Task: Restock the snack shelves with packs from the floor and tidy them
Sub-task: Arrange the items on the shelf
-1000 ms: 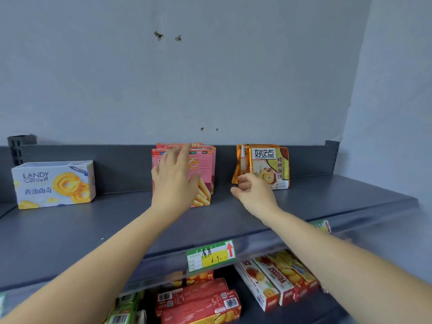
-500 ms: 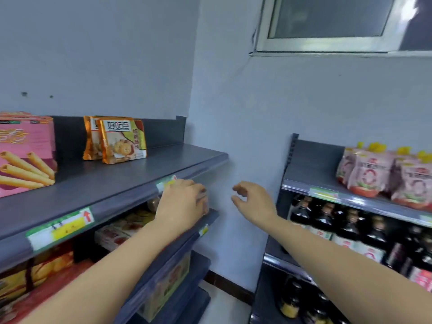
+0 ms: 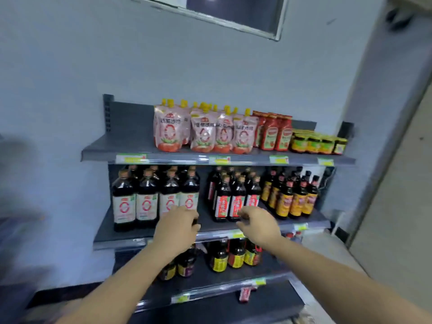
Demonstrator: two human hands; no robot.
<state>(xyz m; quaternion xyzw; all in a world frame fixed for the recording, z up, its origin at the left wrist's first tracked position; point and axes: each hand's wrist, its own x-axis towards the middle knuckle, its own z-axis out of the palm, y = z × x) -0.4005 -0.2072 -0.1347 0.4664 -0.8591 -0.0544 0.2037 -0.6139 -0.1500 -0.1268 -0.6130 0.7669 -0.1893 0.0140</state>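
Both arms reach forward: your left hand (image 3: 176,228) and right hand (image 3: 258,228) hang in the air just before the front edge of the middle shelf (image 3: 121,239) of a sauce rack. The fingers (image 3: 244,213) of each hand are loosely curled and hold nothing, though the left fingertips are partly hidden behind the back of the hand. The middle shelf carries white-labelled dark bottles (image 3: 146,199) and red-labelled bottles (image 3: 236,202), and the top shelf (image 3: 131,146) carries spouted pouches (image 3: 205,134). Where the snack packs are cannot be told, as the left edge is blurred.
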